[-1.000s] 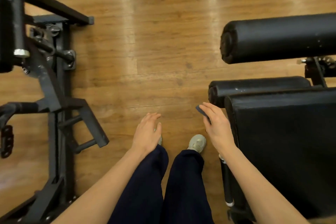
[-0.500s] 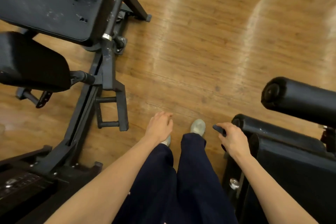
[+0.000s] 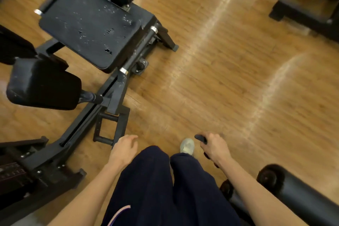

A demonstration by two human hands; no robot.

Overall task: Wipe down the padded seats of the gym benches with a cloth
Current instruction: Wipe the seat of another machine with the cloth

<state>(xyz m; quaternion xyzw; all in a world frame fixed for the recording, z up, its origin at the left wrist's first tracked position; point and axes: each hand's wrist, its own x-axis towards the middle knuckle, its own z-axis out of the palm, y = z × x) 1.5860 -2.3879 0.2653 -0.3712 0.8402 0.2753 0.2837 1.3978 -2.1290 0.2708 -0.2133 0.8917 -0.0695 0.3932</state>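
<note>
Right hand curled round dark cloth, low beside leg. Left hand loose, holding nothing. Worn seat ahead-left, well apart from cloth (2 roller pads at right). Risk: tripping on frame near feet mid-stride; view blurred. No readable writing or brand.

Dark cloth bunched in right hand; scuffed black padded seat far left

Bare forearms, navy trousers, pale grey-green shoe
</note>
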